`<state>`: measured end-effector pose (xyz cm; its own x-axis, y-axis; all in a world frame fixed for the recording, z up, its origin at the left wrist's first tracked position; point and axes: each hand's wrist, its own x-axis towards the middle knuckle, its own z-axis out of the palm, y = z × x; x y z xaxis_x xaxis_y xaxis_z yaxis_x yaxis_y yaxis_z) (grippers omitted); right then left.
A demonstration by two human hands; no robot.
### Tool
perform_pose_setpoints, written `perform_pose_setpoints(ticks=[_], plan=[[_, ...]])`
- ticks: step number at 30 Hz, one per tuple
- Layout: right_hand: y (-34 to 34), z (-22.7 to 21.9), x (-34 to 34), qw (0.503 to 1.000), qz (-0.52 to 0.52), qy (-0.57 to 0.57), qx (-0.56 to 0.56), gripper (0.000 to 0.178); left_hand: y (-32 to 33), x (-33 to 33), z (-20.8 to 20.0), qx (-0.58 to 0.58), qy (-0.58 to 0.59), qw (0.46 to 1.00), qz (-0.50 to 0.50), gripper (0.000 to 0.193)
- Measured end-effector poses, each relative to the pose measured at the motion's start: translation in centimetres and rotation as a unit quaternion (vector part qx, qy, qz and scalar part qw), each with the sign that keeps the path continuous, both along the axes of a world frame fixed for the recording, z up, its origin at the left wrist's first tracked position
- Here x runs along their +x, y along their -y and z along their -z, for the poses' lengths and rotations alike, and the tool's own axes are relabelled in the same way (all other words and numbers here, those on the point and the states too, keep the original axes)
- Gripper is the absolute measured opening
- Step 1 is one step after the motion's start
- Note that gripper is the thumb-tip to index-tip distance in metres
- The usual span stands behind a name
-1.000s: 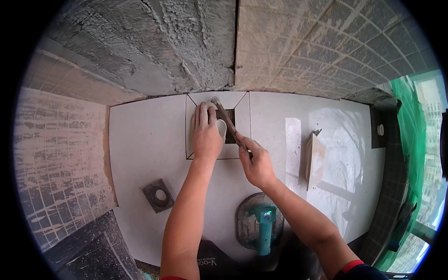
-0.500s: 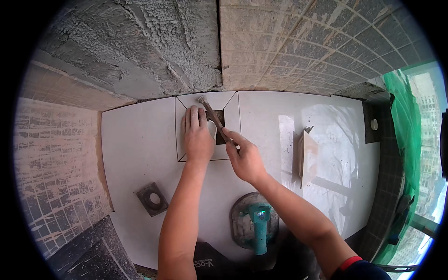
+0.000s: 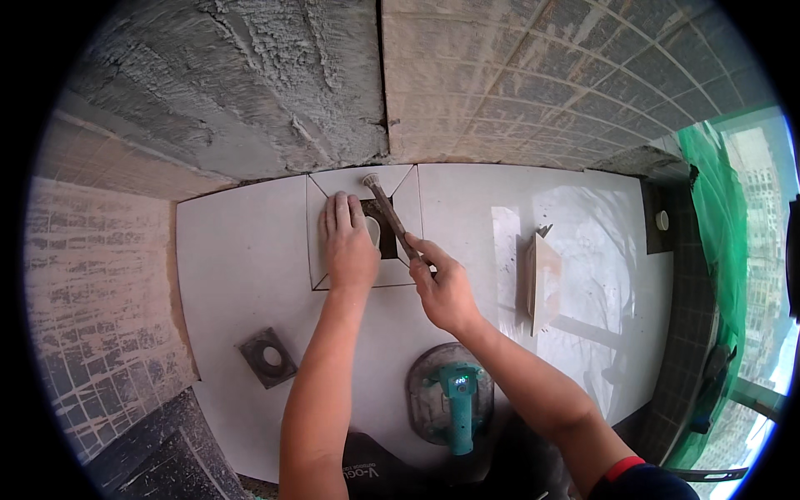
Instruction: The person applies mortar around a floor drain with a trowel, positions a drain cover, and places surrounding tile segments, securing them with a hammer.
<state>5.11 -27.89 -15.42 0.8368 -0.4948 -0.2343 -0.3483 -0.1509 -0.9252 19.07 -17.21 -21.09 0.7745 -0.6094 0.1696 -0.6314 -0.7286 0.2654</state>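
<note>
My left hand lies flat, fingers together, on a small square white tile section with diagonal cuts and a dark drain opening at its middle, set in the white floor by the wall. My right hand grips the handle of a hammer-like tool; its head points toward the wall over the far part of the cut tile.
A square dark drain cover lies on the white floor at the left. A teal power tool on a round disc sits near me. A tile offcut stands at the right. Rough cement and tiled walls surround; green netting hangs at the right.
The tool in my right hand has swung up, so its head now sits farther toward the wall. My left hand stays pressed on the cut tile. The view shifted slightly.
</note>
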Motion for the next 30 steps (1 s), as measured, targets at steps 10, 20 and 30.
perform_pose_setpoints(ticks=[10,20,30], plan=[[0.1,-1.1,0.2,0.999,0.012,-0.008,0.030,0.037,0.4,-0.1,-0.5,0.024,0.006,1.000,0.016,0.058],[0.6,-0.2,0.0,0.999,0.022,0.013,-0.024,0.039,1.2,-1.2,-0.1,0.065,-0.024,0.998,0.004,0.063],[0.7,-0.7,1.0,1.000,-0.007,0.005,0.000,0.039,1.0,-1.7,-0.4,0.046,-0.070,0.996,-0.024,0.066]])
